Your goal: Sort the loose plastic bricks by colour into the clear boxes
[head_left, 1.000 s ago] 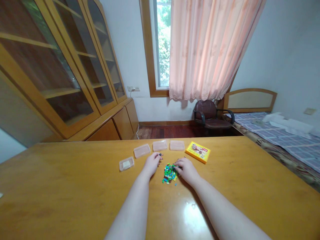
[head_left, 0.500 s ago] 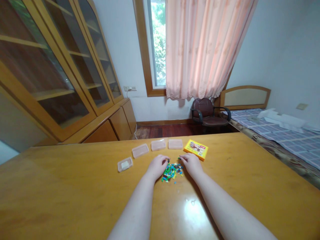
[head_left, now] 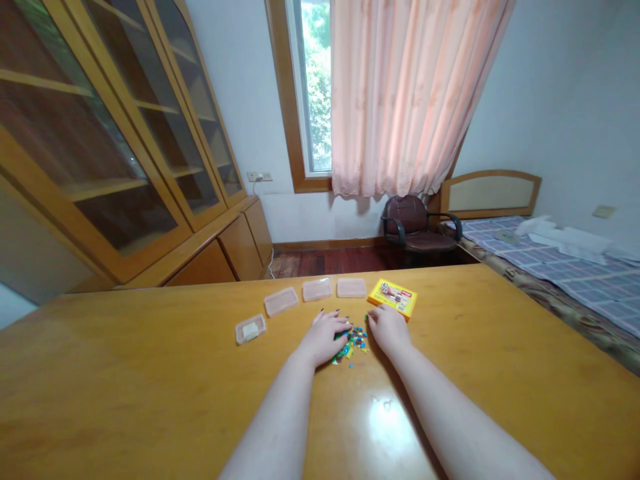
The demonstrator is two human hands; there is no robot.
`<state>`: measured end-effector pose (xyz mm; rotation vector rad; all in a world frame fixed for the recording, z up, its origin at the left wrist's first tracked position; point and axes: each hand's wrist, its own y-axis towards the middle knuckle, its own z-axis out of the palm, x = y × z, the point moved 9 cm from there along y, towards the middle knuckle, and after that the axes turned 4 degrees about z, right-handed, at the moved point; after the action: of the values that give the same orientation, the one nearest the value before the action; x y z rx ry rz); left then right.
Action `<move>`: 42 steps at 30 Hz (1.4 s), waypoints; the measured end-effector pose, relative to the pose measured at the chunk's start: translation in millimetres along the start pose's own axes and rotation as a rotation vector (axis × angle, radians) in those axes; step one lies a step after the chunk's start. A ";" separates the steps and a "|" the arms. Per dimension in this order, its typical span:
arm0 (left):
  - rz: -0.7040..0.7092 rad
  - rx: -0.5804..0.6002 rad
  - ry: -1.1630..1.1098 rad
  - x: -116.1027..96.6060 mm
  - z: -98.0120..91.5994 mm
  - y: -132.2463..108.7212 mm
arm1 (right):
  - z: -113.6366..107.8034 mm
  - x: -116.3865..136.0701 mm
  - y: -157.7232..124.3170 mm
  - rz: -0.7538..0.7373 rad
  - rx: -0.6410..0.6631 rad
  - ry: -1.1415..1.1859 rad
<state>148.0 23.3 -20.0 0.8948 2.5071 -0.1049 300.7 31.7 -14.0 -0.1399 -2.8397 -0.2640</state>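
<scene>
A small heap of tiny coloured building bricks (head_left: 354,341) lies on the wooden table (head_left: 150,373) between my hands. My left hand (head_left: 326,335) lies flat over the left part of the heap, fingers stretched out and covering some bricks. My right hand (head_left: 388,327) rests at the heap's right edge with its fingers curled down onto the table; I cannot make out anything in them. A yellow box (head_left: 393,297) lies just beyond my right hand.
Three clear plastic boxes (head_left: 316,290) stand in a row behind the heap, and one more (head_left: 251,329) with something white inside sits to the left. Beyond the table are a glass-fronted cabinet (head_left: 115,153), a dark chair (head_left: 417,230) and a bed (head_left: 560,267).
My left hand has opened and spread flat over the heap's left side, hiding part of it. My right hand has shifted slightly forward. Earlier still, the camera tilted down a little.
</scene>
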 end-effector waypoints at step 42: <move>-0.110 -0.038 0.081 19.9 9.8 0.8 | 0.5 33.7 -16.5 -0.317 0.206 0.231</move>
<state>139.0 33.3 -37.7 0.7600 2.6247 -0.0569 266.4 18.0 -7.5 0.3621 -2.6260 -0.0462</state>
